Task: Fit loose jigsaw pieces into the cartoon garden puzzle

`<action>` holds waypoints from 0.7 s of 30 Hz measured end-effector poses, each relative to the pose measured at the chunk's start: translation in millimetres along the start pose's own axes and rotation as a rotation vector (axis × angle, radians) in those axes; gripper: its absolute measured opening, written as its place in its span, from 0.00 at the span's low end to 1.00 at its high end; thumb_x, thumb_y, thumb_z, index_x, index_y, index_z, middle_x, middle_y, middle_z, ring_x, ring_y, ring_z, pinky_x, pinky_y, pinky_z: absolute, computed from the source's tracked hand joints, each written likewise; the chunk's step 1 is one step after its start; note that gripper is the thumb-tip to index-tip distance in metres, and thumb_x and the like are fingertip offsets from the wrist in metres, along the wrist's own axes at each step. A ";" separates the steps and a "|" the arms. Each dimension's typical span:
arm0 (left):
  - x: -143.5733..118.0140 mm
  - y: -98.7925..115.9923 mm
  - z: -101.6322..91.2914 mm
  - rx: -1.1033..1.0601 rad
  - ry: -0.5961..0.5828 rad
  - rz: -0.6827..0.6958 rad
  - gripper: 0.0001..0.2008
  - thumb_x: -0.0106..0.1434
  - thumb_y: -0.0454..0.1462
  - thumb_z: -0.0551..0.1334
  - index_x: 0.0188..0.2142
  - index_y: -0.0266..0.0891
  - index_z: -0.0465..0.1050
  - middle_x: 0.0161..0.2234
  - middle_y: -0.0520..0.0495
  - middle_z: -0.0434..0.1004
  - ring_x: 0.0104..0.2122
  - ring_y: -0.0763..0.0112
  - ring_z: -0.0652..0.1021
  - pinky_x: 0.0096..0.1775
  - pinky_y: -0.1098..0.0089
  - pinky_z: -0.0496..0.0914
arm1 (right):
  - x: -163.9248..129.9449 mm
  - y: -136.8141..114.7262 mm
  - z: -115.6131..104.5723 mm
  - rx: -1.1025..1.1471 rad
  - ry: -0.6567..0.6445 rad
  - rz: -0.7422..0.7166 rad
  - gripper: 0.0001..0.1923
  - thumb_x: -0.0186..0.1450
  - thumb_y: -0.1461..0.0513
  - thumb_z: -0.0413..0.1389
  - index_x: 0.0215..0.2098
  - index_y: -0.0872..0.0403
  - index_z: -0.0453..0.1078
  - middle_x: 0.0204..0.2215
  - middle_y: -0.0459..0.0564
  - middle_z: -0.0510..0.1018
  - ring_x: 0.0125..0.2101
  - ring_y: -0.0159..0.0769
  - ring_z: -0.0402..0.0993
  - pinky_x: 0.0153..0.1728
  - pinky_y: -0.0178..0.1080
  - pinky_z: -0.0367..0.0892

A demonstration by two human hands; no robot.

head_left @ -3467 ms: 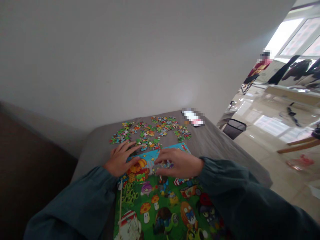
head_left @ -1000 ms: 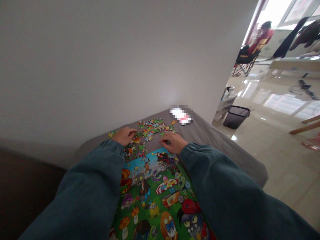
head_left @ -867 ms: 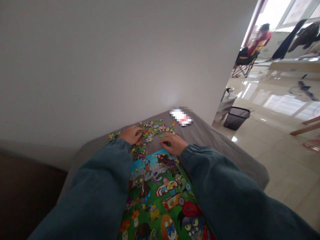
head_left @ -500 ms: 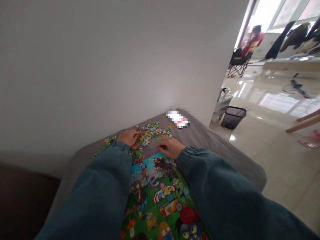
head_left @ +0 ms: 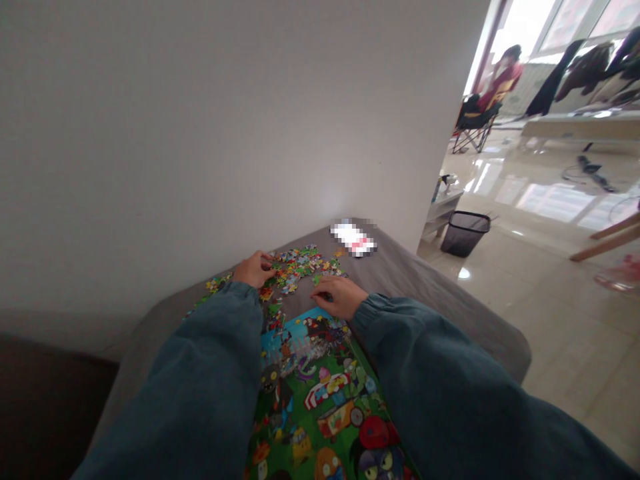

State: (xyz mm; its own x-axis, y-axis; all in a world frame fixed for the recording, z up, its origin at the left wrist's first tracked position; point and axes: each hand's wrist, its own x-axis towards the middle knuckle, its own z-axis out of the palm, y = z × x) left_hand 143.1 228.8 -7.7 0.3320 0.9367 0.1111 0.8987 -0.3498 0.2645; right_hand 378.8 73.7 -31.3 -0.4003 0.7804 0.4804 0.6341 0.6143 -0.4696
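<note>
At the 12 o'clock edge of the largely assembled puzzle (head_left: 320, 393), loose pieces (head_left: 300, 263) are fingered by the left hand (head_left: 254, 269), one seemingly pinched by the right hand (head_left: 336, 296).

Blurred white-and-red object (head_left: 353, 239) near far right corner of the grey-covered surface (head_left: 430, 293). Plain white wall (head_left: 225, 120) along its far edge. Beyond the right edge: black mesh bin (head_left: 465, 233) on glossy floor (head_left: 550, 280); a seated person (head_left: 495, 80) far off.
</note>
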 end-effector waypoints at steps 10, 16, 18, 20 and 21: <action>-6.8 -16.4 -12.6 -0.076 -0.107 0.176 0.17 0.58 0.44 0.57 0.44 0.42 0.75 0.41 0.48 0.78 0.38 0.65 0.78 0.42 0.69 0.70 | 0.0 3.4 1.6 0.000 -0.029 0.007 0.08 0.63 0.65 0.53 0.36 0.56 0.75 0.33 0.51 0.77 0.35 0.35 0.71 0.39 0.35 0.65; 0.6 -15.8 -23.3 -0.029 -0.217 0.269 0.18 0.57 0.39 0.52 0.41 0.41 0.78 0.38 0.48 0.79 0.39 0.65 0.76 0.44 0.68 0.69 | 0.5 3.8 -3.3 -0.021 -0.037 0.078 0.09 0.63 0.65 0.53 0.37 0.54 0.76 0.34 0.50 0.77 0.39 0.35 0.71 0.42 0.35 0.64; 2.4 -14.2 -27.9 -0.024 -0.295 0.322 0.16 0.55 0.37 0.53 0.36 0.42 0.80 0.36 0.50 0.80 0.38 0.67 0.76 0.44 0.70 0.69 | 1.0 4.2 -6.1 -0.036 -0.024 0.103 0.09 0.63 0.65 0.53 0.37 0.54 0.76 0.34 0.50 0.77 0.39 0.36 0.71 0.42 0.35 0.64; 2.8 -10.5 -30.2 -0.017 -0.355 0.369 0.15 0.54 0.36 0.53 0.32 0.43 0.80 0.34 0.51 0.81 0.37 0.68 0.77 0.43 0.71 0.70 | 1.6 5.4 -9.5 -0.056 -0.003 0.121 0.09 0.63 0.65 0.53 0.37 0.54 0.76 0.35 0.50 0.77 0.39 0.36 0.71 0.43 0.35 0.64; 2.6 -7.6 -30.1 -0.011 -0.368 0.387 0.15 0.55 0.37 0.53 0.32 0.43 0.80 0.34 0.51 0.81 0.36 0.68 0.77 0.42 0.72 0.70 | 1.8 6.8 -11.4 -0.067 0.008 0.134 0.09 0.63 0.65 0.53 0.37 0.54 0.76 0.35 0.50 0.77 0.39 0.36 0.71 0.43 0.35 0.63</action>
State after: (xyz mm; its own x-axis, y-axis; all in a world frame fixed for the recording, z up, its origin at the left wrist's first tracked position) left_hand 128.6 233.5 19.4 0.7191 0.6807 -0.1399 0.6880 -0.6691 0.2811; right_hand 389.9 78.0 -25.2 -0.3035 0.8539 0.4228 0.7248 0.4949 -0.4793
